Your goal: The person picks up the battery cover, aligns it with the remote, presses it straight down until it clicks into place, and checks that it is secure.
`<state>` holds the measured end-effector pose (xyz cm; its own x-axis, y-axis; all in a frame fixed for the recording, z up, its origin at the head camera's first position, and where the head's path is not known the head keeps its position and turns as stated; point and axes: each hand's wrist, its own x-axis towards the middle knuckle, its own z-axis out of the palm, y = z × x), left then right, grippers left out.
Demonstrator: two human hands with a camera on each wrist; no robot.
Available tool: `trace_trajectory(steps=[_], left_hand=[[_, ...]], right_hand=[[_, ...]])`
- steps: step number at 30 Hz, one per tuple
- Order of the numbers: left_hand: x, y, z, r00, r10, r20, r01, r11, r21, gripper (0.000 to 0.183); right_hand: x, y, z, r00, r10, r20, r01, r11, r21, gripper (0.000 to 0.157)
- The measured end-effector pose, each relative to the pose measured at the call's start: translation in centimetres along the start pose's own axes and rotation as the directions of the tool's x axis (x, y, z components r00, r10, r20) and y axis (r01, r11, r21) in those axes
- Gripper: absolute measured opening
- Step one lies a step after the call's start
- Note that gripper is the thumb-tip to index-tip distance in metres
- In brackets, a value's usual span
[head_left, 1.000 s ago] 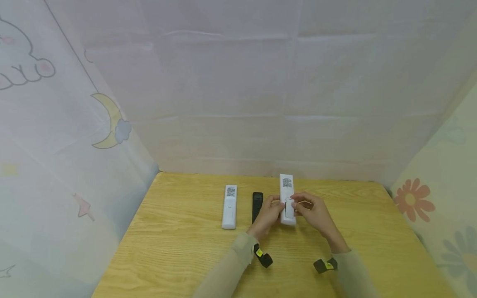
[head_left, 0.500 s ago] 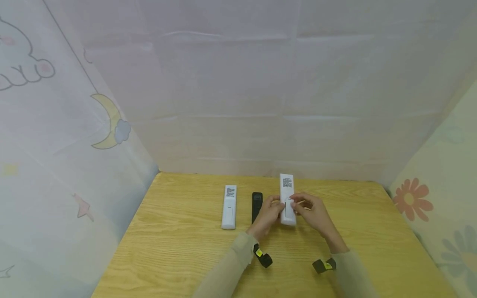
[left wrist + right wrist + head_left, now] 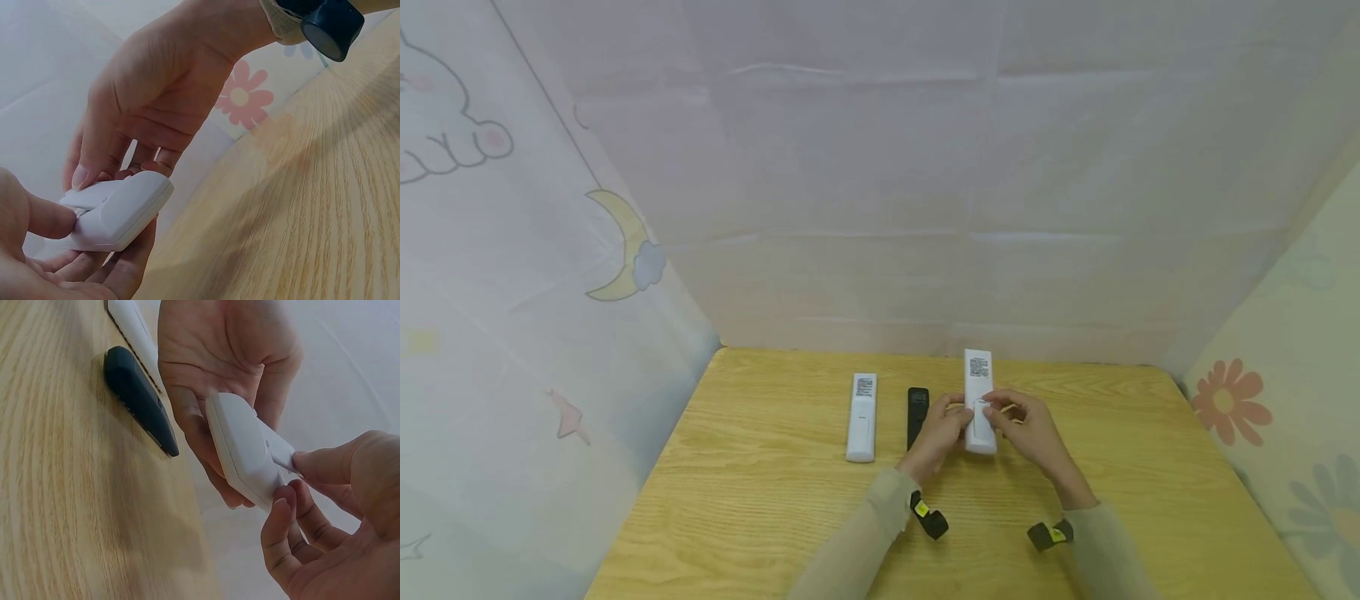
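Observation:
A white remote control (image 3: 978, 385) is held above the table, its back with a printed label facing up. My left hand (image 3: 942, 429) grips its left side, thumb on the back edge and fingers beneath, as the left wrist view shows. With my right hand (image 3: 1028, 425) I pinch the white battery cover (image 3: 279, 445) over the remote's lower half. In the right wrist view this cover stands tilted slightly off the body. A small gap shows beside my left thumb (image 3: 55, 217). The inside of the battery compartment is mostly hidden.
On the wooden table (image 3: 760, 500), a black remote control (image 3: 917, 408) lies just left of my left hand, partly covered by it. Another white remote control (image 3: 861, 421) lies back up farther left. A printed cloth wall (image 3: 865, 275) rises behind the table.
The dark gap along the battery cover's left edge has narrowed, so the cover lies closer to the remote. Both hands keep nearly the same place.

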<state>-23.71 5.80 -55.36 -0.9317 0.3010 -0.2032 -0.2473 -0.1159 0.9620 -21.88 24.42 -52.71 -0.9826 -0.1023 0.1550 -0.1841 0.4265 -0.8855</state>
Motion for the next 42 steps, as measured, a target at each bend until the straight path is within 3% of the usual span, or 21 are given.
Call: trace_trajectory(steps=[25,29,36,42], left_hand=[[-0.02,-0.24,-0.08,1.000,0.005,-0.005,-0.005,1.000,-0.012,0.035],[0.02,-0.21,-0.08,1.000,-0.001,-0.012,0.001,1.000,-0.021,0.034],[-0.08,-0.23,-0.18,1.000,0.000,-0.015,0.000,1.000,-0.016,0.039],[-0.09,-0.20,-0.06,1.000,0.000,-0.030,-0.001,0.999,-0.034,0.038]], right_hand=[[0.19,0.31,0.88,0.997,0.033,-0.066,-0.039,0.995,-0.096,0.023],[0.18,0.40,0.83,0.995,0.060,-0.074,-0.067,0.993,-0.096,0.029],[0.14,0.37,0.69,0.990,0.133,-0.047,-0.133,0.991,0.001,0.048],[0.14,0.34,0.73,0.989,0.148,-0.013,-0.147,0.988,0.056,0.059]])
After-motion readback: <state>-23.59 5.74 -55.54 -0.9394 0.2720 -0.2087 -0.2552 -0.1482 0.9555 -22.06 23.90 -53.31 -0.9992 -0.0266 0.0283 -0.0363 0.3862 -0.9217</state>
